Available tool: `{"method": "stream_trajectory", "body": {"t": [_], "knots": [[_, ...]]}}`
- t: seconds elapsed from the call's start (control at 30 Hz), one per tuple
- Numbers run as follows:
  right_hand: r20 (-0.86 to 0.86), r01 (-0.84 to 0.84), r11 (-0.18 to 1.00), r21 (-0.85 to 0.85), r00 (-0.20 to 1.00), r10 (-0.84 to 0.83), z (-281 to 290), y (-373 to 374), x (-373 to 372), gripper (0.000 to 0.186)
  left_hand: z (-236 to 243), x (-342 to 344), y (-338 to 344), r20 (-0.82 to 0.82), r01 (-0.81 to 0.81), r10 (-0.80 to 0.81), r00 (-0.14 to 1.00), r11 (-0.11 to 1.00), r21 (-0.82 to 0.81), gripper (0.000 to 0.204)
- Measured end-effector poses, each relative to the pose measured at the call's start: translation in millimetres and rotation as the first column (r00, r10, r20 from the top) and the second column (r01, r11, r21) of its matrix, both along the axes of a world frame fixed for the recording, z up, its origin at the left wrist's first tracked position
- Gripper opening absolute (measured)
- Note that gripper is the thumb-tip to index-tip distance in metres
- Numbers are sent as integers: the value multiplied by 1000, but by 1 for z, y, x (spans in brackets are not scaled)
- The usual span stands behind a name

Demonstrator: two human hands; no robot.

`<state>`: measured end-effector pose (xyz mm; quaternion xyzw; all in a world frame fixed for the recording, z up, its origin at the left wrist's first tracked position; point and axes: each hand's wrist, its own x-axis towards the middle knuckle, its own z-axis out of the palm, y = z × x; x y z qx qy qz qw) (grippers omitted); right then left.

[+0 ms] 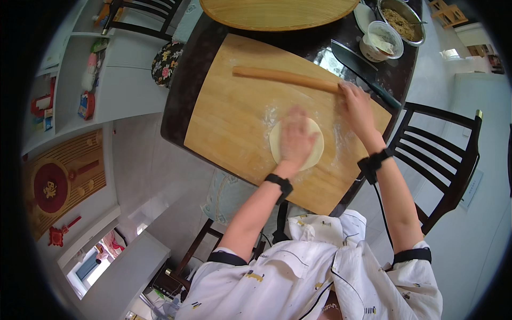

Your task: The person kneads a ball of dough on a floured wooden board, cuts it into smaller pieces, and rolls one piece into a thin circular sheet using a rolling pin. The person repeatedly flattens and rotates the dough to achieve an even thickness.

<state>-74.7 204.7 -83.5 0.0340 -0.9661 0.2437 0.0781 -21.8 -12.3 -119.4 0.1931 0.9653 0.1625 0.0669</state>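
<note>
A cable (383, 209) is trailing from the black right wrist strap (375, 164) along the forearm; slack like that could be dragging through flour or snagging on the board if the arm were swinging inward. The right forearm is slanting up and to the left, nearly straight, while the left one is angling up and to the right over the near edge of the wooden board (224, 128).

The round dough sheet (316, 149) is lying on the board, right of its middle, partly covered by the left hand (297, 137). Uneven palm pressure could be thinning or tearing it, and patchy flour (271, 113) could be letting it stick. That hand is looking flat and ungripping, palm down, its fingers blurring.

Farther off, the right hand (356, 102) is bending over the right end of the rolling pin (288, 77); I cannot tell whether its fingers are closing around it. A loose hold could be letting the pin roll toward the dough.

Just beyond, the knife (352, 57) is lying with its handle near that hand, so a careless outward sweep could be knocking it.

Farthest, a woven tray (280, 15) is sitting past the board.
</note>
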Motion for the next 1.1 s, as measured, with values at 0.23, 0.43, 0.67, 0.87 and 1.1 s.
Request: {"method": "stream_trajectory", "body": {"t": [0.23, 0.43, 0.67, 0.87, 1.1], "knots": [[76, -1, 1000, 20, 997, 0, 6, 3, 27, 24, 0, 26, -40, -57, -28, 37, 998, 988, 154, 70], [267, 76, 978, -197, 964, -21, 24, -7, 127, 27, 41, -15, -63, 477, -464, 381, 792, 884, 65, 56], [229, 0, 968, -250, 972, 59, 36, -20, 188, 32, 25, 48, -56, 913, -964, 339, 228, 209, 163, 22], [186, -120, 987, -108, 973, 139, 18, -15, 192, 30, 41, 118, -36, 986, -982, 63, 155, 116, 147, 24], [224, -129, 984, -122, 962, 154, 13, -4, 189, 34, 56, 86, -29, 953, -983, -282, 114, 106, 150, 35]]}}
